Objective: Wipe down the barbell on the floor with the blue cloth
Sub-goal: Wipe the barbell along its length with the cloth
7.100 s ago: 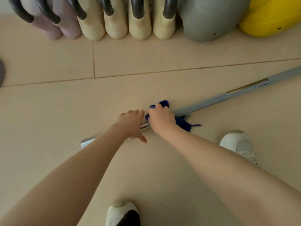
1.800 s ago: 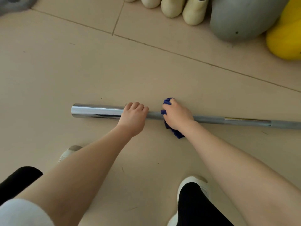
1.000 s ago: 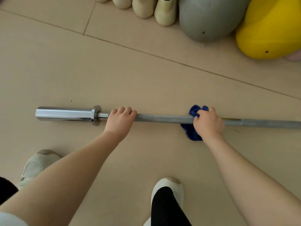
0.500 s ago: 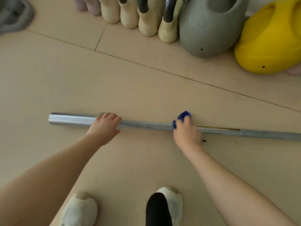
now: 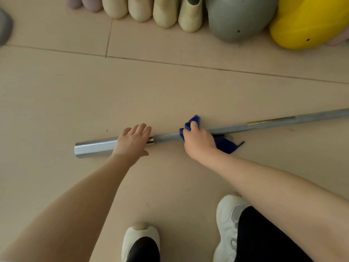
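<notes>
A long grey steel barbell (image 5: 232, 128) lies on the beige tiled floor, its shiny chrome sleeve (image 5: 95, 147) at the left end, its shaft running off the right edge. My left hand (image 5: 133, 141) presses flat on the bar where sleeve meets shaft, fingers spread. My right hand (image 5: 198, 141) grips the blue cloth (image 5: 225, 145), which is wrapped round the shaft just right of the left hand. A corner of the cloth sticks up past my fingers and more trails on the floor to the right.
Several cream kettlebells (image 5: 166, 12) stand in a row at the back, beside a large grey one (image 5: 236, 17) and a yellow one (image 5: 309, 21). My two white shoes (image 5: 140, 241) (image 5: 229, 222) are on the floor close to the bar.
The right hand with the cloth has slid left along the shaft toward the left hand. The bar now looks tilted, its right part higher in view. My view has shifted.
</notes>
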Demonstrator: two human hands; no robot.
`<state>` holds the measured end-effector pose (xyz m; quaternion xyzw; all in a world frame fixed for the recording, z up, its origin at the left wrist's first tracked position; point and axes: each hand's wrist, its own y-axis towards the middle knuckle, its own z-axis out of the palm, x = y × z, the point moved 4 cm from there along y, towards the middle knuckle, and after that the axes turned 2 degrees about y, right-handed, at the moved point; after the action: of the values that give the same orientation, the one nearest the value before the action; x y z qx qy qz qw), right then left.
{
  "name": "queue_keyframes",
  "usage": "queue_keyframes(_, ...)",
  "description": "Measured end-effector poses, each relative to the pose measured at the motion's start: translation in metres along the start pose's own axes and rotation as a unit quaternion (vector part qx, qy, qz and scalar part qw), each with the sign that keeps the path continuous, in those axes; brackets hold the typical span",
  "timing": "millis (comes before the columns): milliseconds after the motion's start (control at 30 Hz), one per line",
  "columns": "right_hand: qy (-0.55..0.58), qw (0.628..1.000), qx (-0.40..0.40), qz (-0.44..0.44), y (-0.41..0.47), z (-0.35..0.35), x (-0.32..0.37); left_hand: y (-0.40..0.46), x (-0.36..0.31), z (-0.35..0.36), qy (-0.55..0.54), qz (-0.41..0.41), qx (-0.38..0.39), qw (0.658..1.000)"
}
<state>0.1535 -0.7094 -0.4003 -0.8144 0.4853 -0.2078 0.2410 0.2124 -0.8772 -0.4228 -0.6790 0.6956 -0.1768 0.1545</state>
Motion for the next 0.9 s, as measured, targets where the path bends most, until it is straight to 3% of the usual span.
queue_keyframes(100, 0.025, 0.998, 0.008, -0.058, 0.005, 0.008, 0.048, -0.002, 0.005, 0.003, 0.011, 0.012, -0.065, 0.998)
queue_keyframes(200, -0.009, 0.995, -0.001, -0.103, 0.015, 0.008, 0.049, -0.001, 0.012, 0.011, -0.023, 0.016, -0.116, 0.993)
queue_keyframes(300, -0.025, 0.999, -0.032, 0.001, 0.018, -0.002, 0.009, 0.003, 0.013, 0.011, -0.034, 0.033, -0.113, 0.992)
queue_keyframes(367, -0.019, 0.996, -0.032, 0.086, 0.018, -0.002, -0.001, 0.007, 0.014, 0.006, -0.044, 0.043, -0.061, 0.996)
queue_keyframes(467, 0.034, 0.997, -0.025, 0.065, 0.023, 0.009, 0.039, 0.014, 0.020, 0.001, -0.044, 0.058, -0.032, 0.997)
queue_keyframes(567, 0.064, 0.997, -0.042, 0.002, 0.024, 0.012, 0.076, 0.009, 0.022, -0.007, -0.026, 0.059, -0.095, 0.993)
queue_keyframes(667, 0.028, 0.995, -0.088, -0.024, 0.023, 0.006, 0.061, -0.004, 0.023, 0.001, -0.033, 0.042, -0.165, 0.985)
queue_keyframes(733, 0.008, 0.993, -0.112, 0.035, 0.020, 0.007, 0.030, -0.011, 0.020, 0.007, -0.040, 0.046, -0.176, 0.982)
queue_keyframes(833, 0.072, 0.976, -0.129, 0.159, 0.012, 0.009, 0.005, -0.012, 0.017, 0.012, -0.041, 0.040, -0.192, 0.980)
queue_keyframes(900, 0.102, 0.972, -0.145, 0.152, 0.016, 0.008, 0.025, -0.007, 0.016, 0.010, -0.052, 0.039, -0.201, 0.977)
